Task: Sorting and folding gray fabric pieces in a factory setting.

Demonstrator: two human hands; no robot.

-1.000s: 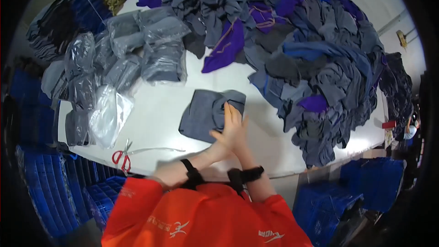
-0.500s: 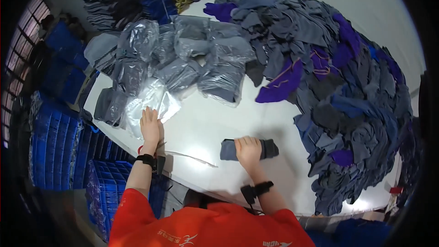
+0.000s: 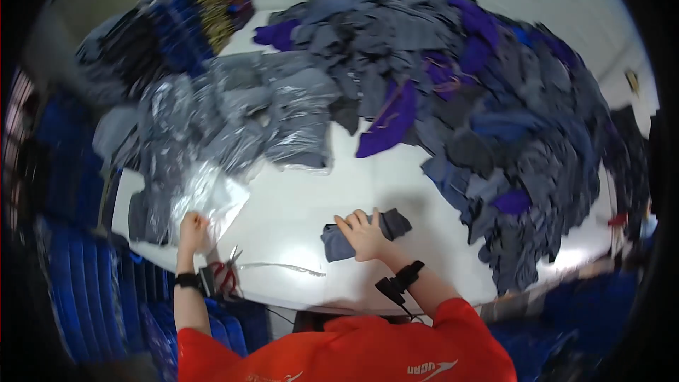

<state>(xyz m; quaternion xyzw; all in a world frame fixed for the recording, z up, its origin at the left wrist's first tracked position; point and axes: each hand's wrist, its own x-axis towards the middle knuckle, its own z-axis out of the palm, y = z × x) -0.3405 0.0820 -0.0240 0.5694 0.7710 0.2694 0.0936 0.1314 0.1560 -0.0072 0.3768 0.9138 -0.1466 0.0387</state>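
My left hand (image 3: 192, 232) is closed at the near edge of some flat clear plastic bags (image 3: 223, 201), its fingers pinching the film. To the right, my right hand (image 3: 363, 235) wraps over a folded dark grey cloth bundle (image 3: 338, 244) lying on the white table. The bundle is slightly tilted, its right end pointing away from me. Beside my left wrist lie red-handled scissors (image 3: 228, 272), partly behind the black wrist strap. A thin pale strip (image 3: 283, 267) stretches along the table between my hands.
Bagged grey cloth packs (image 3: 297, 120) cover the table's back left. Behind them stand stacked folded pieces (image 3: 170, 28) in grey, blue and yellow. A large loose heap of grey and purple cloth (image 3: 537, 163) fills the back and right. Blue crates (image 3: 99, 276) stand below the table's left edge.
My left hand has gone from lying flat on the plastic to a closed pinch at its near edge. The scissors now show more fully. The cloth bundle has turned slightly, and the whole view has shifted.
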